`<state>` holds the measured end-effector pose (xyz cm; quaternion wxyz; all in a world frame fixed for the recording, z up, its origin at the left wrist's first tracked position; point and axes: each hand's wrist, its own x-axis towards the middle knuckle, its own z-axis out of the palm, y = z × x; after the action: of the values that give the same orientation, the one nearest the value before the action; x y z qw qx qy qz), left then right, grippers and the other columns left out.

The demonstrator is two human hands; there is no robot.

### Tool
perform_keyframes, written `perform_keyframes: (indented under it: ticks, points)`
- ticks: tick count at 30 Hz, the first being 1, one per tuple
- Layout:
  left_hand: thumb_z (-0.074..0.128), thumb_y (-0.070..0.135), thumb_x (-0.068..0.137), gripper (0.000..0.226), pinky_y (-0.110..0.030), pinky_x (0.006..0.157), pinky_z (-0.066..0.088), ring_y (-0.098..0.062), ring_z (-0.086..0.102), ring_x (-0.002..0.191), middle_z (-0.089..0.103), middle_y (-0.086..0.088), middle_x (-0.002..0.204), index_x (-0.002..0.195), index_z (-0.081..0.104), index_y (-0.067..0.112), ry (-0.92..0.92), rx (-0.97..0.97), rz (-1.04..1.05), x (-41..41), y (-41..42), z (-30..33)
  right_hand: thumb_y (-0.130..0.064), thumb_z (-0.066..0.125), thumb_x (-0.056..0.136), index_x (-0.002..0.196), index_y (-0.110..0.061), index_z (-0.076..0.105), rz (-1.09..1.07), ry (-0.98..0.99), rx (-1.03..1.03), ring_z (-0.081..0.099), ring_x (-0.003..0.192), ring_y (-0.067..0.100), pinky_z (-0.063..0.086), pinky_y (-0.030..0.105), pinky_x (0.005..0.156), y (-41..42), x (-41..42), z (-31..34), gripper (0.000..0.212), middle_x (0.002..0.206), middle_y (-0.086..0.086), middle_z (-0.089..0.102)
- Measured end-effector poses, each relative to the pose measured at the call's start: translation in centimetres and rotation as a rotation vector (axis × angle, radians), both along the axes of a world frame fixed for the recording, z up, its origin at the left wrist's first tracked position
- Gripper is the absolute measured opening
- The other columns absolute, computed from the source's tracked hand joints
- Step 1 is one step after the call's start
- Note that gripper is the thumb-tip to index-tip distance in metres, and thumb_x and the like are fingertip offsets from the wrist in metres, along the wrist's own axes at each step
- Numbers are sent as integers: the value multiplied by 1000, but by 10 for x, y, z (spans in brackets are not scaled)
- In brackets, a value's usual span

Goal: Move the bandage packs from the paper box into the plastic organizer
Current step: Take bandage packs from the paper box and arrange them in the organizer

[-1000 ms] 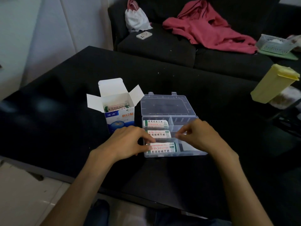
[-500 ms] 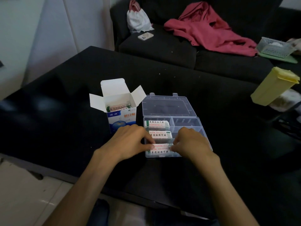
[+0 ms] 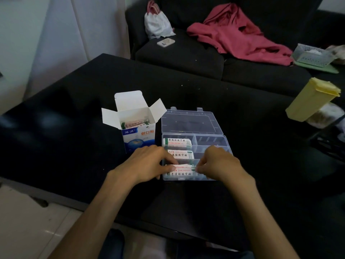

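A single wide-angle view looks from the person's head forward and steeply down over the black bench (image 3: 78, 101), with both forearms entering from the bottom edge. The plastic organizer (image 3: 192, 124) and the paper box (image 3: 138, 137) lie close, near the middle of the picture. Beyond the far edge of the bench the view takes in a dark sofa (image 3: 186, 58) and, at left, a pale wall (image 3: 37, 34).

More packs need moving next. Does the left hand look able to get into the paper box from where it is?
Probably yes. The paper box stands open-topped just beyond the left hand, flaps spread, nothing between them. The hand must first release the pack it pinches.
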<state>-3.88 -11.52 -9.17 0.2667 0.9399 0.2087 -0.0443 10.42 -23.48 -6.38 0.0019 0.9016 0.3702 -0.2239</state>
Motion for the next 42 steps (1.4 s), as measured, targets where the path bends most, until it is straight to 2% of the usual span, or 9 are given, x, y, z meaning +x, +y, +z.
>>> perform_keyframes:
  ticks: [4, 8, 11, 17, 22, 25, 30, 37, 42]
  points:
    - [56, 39, 93, 27, -15, 62, 41, 6, 61, 62, 70, 11, 95, 119, 59, 43, 26, -16, -17, -2, 0, -1, -33, 72, 81, 111, -30, 66, 65, -21, 47, 57, 107, 17, 46, 33, 89, -3, 2, 2, 30, 122, -2, 59]
    - [53, 39, 94, 23, -18, 60, 38, 6, 61, 61, 69, 10, 77, 117, 60, 42, 32, 1, -9, -1, -1, -2, -35, 68, 84, 113, -40, 65, 251, 143, 72, 57, 88, 9, 49, 30, 83, -10, 14, 4, 29, 99, -5, 64]
    - [51, 38, 96, 24, -18, 60, 38, 7, 61, 60, 68, 11, 78, 118, 59, 40, 40, -1, -9, -1, -2, -3, -37, 63, 88, 115, -41, 64, 275, 163, 58, 58, 86, 10, 50, 35, 85, -10, 17, -1, 27, 97, -5, 64]
    - [52, 34, 96, 26, -20, 65, 45, 8, 61, 61, 70, 11, 85, 119, 59, 40, 33, -50, 5, 0, -1, -4, -31, 71, 82, 88, -30, 73, 186, 228, 205, 54, 64, 2, 47, 24, 71, -4, 17, -9, 6, 68, -19, 58]
    - [67, 40, 84, 7, -22, 66, 52, 7, 61, 57, 69, 16, 78, 90, 67, 36, -221, -124, 268, -10, 5, 11, -34, 73, 79, 74, -37, 69, 166, 262, 223, 55, 66, 3, 53, 28, 75, -4, 17, -10, 7, 78, -15, 64]
    - [61, 53, 84, 22, -22, 62, 49, 6, 61, 51, 69, 15, 65, 82, 63, 31, -63, -61, 320, -16, 5, 11, -39, 73, 78, 78, -37, 70, 142, 254, 201, 55, 67, 2, 52, 29, 77, -4, 16, -9, 3, 78, -15, 62]
    - [34, 65, 91, 50, -23, 63, 45, 3, 60, 52, 69, 12, 65, 80, 64, 26, 260, -22, 240, -12, -3, 2, -44, 69, 81, 92, -28, 75, 20, 106, 191, 57, 76, 5, 46, 26, 68, -9, 17, 1, 20, 77, -11, 60]
    - [31, 54, 98, 51, -21, 63, 43, -2, 58, 58, 68, 12, 71, 82, 68, 23, 284, -135, 195, -1, -4, -1, -40, 68, 83, 93, -20, 73, -44, 0, 113, 60, 81, 12, 50, 30, 72, -9, 13, 6, 23, 92, -3, 68]
    - [32, 52, 98, 50, -21, 64, 42, -2, 58, 58, 70, 11, 75, 84, 70, 23, 250, -190, 173, 3, -7, -4, -42, 73, 77, 91, -22, 75, -49, 11, 103, 63, 82, 14, 55, 37, 79, -8, 15, -1, 25, 86, -4, 69]
